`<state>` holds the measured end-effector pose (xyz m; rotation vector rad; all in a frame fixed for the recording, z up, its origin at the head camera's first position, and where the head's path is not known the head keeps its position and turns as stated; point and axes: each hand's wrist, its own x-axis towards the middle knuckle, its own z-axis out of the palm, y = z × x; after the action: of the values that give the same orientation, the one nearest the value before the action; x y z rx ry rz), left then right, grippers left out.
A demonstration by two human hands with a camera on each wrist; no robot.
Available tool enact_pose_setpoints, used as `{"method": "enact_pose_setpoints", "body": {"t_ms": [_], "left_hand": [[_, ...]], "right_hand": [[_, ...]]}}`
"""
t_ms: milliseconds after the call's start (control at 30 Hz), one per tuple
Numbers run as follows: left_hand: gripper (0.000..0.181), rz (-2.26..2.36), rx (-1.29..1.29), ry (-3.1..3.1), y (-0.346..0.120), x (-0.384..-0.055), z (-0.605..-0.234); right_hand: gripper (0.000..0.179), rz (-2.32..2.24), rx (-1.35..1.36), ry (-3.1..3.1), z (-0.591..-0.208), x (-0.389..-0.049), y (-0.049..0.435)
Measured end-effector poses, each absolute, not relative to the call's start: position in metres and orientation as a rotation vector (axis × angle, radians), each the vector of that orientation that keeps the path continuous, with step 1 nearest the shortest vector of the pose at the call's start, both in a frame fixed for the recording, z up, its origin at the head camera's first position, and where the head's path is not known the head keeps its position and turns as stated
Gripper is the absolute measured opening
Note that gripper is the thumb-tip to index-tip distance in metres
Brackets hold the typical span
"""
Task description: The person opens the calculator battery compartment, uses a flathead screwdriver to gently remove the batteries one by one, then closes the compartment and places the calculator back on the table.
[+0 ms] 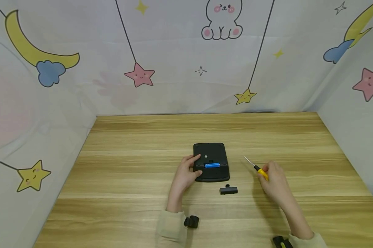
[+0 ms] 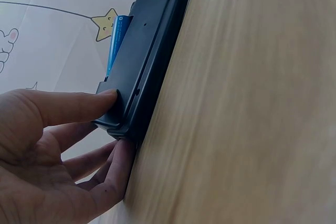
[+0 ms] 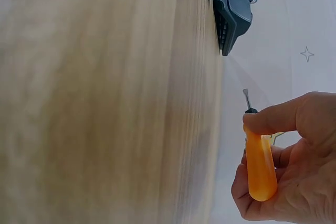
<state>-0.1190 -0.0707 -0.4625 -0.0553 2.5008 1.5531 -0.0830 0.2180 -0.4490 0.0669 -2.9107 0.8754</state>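
Pinching a calculator (image 1: 215,157) by its edge mid-frame, the left hand (image 1: 186,171) apparently steadies it; lower right, the right hand (image 1: 274,179) pinches a flathead screwdriver (image 1: 257,168), presumably for tip control.

Black device (image 1: 215,151), blue battery (image 1: 212,165); yellow screwdriver handle (image 1: 262,173)

The left hand (image 1: 186,170) is bare up to a pale beige, loose-cut left sleeve (image 1: 171,229), with a small black blocky wrist camera (image 1: 191,221) at the cuff. The right hand (image 1: 274,181) is likewise bare; its right sleeve (image 1: 308,240) matches in colour, and beside it sits a black device (image 1: 278,241) bearing a yellow-green strip, possibly a strap, partly cropped by the frame.
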Motion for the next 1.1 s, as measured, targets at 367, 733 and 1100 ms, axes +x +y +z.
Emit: {"method": "enact_pose_setpoints", "body": {"t_ms": [367, 733, 1100], "left_hand": [[0.057, 1.566, -0.054, 2.494, -0.072, -0.119, -0.463], [0.057, 1.560, -0.065, 2.489, -0.072, -0.119, -0.462], [0.057, 1.564, -0.050, 2.495, -0.072, -0.120, -0.464]], "right_hand": [[0.019, 0.886, 0.029, -2.946, -0.451, -0.084, 0.221], [0.019, 0.832, -0.025, -3.007, -0.451, -0.086, 0.230], [0.016, 0.840, -0.041, -2.996, -0.452, -0.088, 0.234]]}}
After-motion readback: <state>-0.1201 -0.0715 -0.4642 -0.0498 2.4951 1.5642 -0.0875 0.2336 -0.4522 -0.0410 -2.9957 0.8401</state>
